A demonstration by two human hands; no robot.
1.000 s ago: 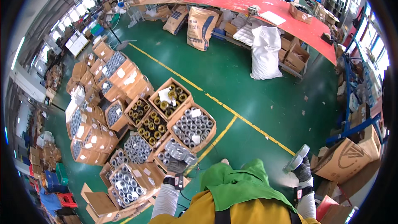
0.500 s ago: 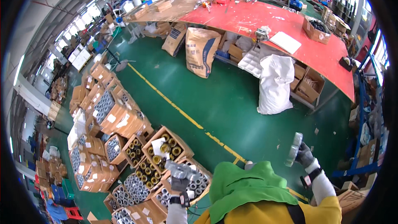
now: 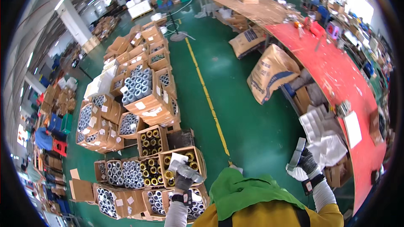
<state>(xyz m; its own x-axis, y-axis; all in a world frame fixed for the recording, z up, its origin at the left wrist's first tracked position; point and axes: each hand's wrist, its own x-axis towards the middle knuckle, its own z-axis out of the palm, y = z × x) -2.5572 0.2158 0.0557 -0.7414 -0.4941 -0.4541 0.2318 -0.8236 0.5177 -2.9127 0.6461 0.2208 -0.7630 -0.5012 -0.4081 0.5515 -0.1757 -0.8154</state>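
Observation:
My gloved left hand (image 3: 182,182) is closed round a shiny grey metal fitting (image 3: 189,172), its exact kind unclear. It is above an open carton (image 3: 203,159) of black-and-gold ring-shaped parts, where a white paper (image 3: 178,158) also lies. Out to the right, my gloved right hand (image 3: 309,164) grips another grey metal fitting (image 3: 297,153), long and lumpy in outline; the fingers partly cover it. Both hands are apart, with my green hood and yellow garment between them at the lower edge.
Cartons of grey ring-shaped parts (image 3: 139,85) are stacked at the left. A yellow floor line (image 3: 206,90) runs along the green floor. On the right stands a long red-topped table (image 3: 332,67), with a brown paper sack (image 3: 271,73) and white plastic bag (image 3: 330,149) beside it.
My view has swung to the left, so the table now runs down the right side and the cartons stand nearer the middle. Both hands still hold their grey fittings.

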